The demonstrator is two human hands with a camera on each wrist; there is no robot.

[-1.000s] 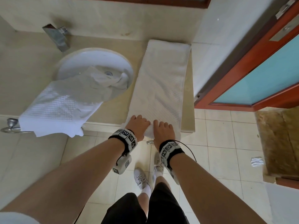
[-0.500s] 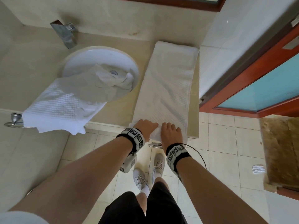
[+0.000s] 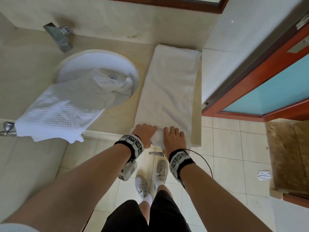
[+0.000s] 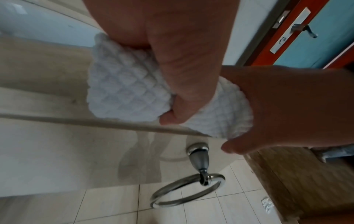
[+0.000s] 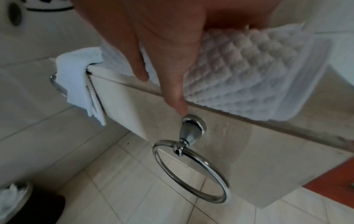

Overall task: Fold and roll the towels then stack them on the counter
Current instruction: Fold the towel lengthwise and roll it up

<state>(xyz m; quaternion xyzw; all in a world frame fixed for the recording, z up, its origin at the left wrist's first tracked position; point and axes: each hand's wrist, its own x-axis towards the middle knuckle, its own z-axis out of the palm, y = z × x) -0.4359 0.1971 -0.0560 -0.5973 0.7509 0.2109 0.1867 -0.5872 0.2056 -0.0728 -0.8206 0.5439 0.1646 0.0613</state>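
- Lying lengthwise on the beige counter (image 3: 120,113), right of the round white basin (image 3: 93,64): a folded white waffle towel (image 3: 170,91), far end reaching the back wall, near end curling into the start of a roll at the counter's front edge.
- Draping from inside the basin over the counter's front edge, well apart from both hands: a second white waffle towel (image 3: 63,111), bunched and unfolded, its corner hanging over a chrome fitting at the left.
- Sitting side by side on the near end of the folded towel: left hand (image 3: 145,133) and right hand (image 3: 173,139), nearly touching, wrists out over the floor.
- Curling round the rolled end (image 4: 126,91) in the left wrist view: the left hand's thumb and fingers, thumb (image 4: 184,84) tucking under the roll, so gripping it.
- Pressing on the roll (image 5: 245,78) in the right wrist view: the right hand, its thumb (image 5: 172,84) reaching down past the counter edge; fingers on top hidden, so not possible to tell whether gripping or just resting.
- Hanging below the counter front, under the hands: a chrome towel ring (image 5: 191,171), only partly showing in the head view.
- Remaining hidden under both hands: the middle of the roll, so its thickness hard to judge.
- Blurring at close range: the towel's weave in both wrist views.
- Getting cut off at frame edges: the wall-mounted tap (image 3: 58,37) only in part, and the red-framed door with its blue pane (image 3: 274,91).
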